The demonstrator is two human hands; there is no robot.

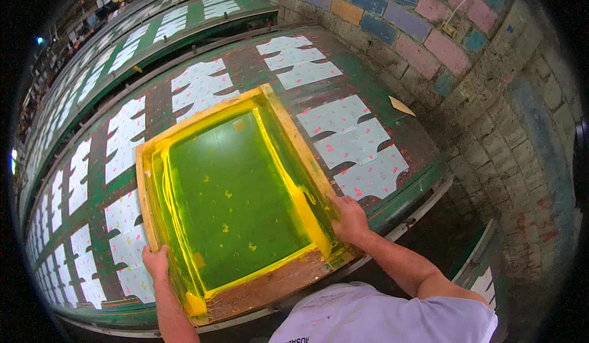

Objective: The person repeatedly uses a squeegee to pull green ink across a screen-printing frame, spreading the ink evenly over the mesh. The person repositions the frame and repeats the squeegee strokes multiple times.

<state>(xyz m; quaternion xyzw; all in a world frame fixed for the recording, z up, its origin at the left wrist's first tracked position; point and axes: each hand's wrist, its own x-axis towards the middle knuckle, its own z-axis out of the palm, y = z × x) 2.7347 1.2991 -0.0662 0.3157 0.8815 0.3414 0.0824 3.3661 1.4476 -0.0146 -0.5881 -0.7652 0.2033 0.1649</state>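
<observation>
Between my hands is a wood-framed printing screen (208, 202), its mesh green and its inner edges smeared with thick yellow ink (307, 214). My left hand (156, 262) grips the frame's left side near the lower corner. On the opposite side, my right hand (350, 220) is closed round the right edge. The screen is tilted over the long green table, overlapping white cut fabric pieces (202, 85) that carry small pink prints. More printed white pieces (353, 143) lie to the right of the frame. My fingers under the frame are hidden.
The printing table (423, 177) runs far to the left with rows of white pieces. Parallel tables (245, 11) stand beyond it. A painted brick wall (368, 11) borders the far right side. A tan scrap (401, 105) lies near the table's right end.
</observation>
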